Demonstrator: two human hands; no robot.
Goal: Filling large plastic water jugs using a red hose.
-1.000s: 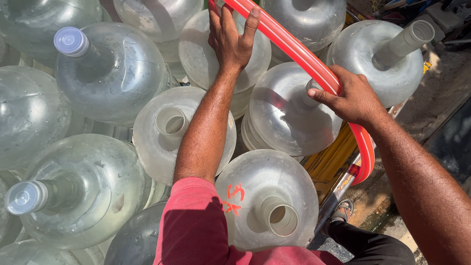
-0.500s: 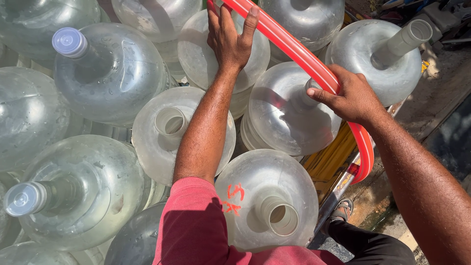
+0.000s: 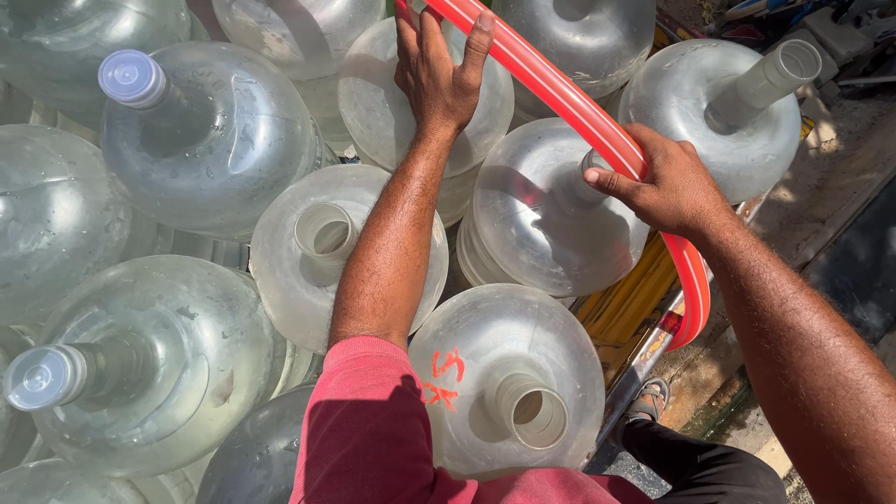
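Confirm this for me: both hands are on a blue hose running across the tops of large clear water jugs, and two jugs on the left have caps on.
One detail is wrong: the hose is red, not blue, as the head view shows. The rest stands: the left hand and right hand are both on it above the large clear water jugs, and two jugs on the left wear caps.
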